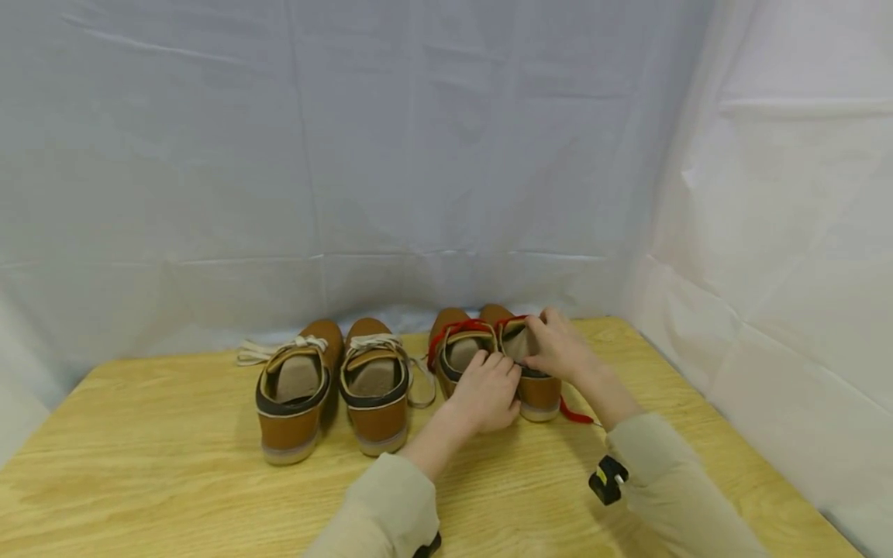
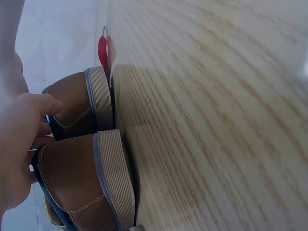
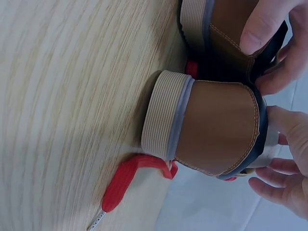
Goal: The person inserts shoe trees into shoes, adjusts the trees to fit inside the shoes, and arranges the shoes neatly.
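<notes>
Two brown leather shoes with red laces stand side by side, heels toward me. My left hand (image 1: 488, 391) is at the heel collar of the left red-laced shoe (image 2: 72, 178), its thumb (image 3: 255, 41) against the heel's outside and its other fingers over the rim. One of its fingers reaches to the neighbouring shoe's collar. My right hand (image 1: 563, 347) holds the collar of the right red-laced shoe (image 3: 216, 125), thumb at the opening and fingers spread along the right side. The hands partly cover both openings in the head view.
Another pair of brown shoes, a left one (image 1: 293, 426) and a right one (image 1: 380, 418) with cream laces, stands to the left on the wooden table (image 1: 174, 480). A red lace end (image 3: 118, 185) lies on the table right of the shoes. White sheeting (image 1: 488, 155) hangs behind.
</notes>
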Demonstrator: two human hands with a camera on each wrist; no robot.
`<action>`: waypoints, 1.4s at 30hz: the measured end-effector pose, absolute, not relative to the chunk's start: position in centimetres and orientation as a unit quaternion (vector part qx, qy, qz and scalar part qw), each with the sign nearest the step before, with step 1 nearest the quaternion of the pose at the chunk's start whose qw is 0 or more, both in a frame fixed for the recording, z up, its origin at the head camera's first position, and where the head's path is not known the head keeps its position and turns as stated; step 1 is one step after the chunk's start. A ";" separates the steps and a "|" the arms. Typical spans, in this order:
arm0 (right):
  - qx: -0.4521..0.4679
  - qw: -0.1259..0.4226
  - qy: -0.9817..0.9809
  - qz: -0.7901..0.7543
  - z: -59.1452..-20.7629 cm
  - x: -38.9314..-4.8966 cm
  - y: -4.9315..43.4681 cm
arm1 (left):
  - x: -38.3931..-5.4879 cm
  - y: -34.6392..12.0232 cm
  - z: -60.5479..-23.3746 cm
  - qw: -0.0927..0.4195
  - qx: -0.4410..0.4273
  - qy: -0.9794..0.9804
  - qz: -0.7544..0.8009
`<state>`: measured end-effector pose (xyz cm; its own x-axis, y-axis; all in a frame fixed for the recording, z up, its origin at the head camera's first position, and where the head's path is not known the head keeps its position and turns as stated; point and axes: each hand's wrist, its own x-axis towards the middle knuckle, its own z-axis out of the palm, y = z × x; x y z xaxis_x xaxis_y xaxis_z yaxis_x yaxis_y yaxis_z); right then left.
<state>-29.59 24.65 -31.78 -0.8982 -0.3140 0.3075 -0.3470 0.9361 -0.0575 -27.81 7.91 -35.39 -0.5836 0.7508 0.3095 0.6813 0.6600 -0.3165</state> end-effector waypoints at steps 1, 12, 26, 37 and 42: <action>0.168 0.146 -0.973 0.060 -31.8 -29.6 24.6 | -27.8 7.9 -35.4 0.212 -0.404 -0.886 0.083; 0.122 0.107 -0.981 0.104 -31.7 -29.8 24.3 | -27.8 8.0 -35.4 0.204 -0.403 -0.889 0.079; 0.028 0.106 -0.986 0.127 -31.6 -29.5 23.7 | -27.7 8.1 -35.4 0.206 -0.408 -0.886 0.082; 0.029 0.147 -0.984 0.098 -32.1 -29.6 23.2 | -27.8 8.0 -35.5 0.218 -0.406 -0.884 0.083; 0.012 0.152 -0.984 0.090 -32.5 -29.7 22.9 | -27.7 7.9 -35.5 0.218 -0.411 -0.882 0.082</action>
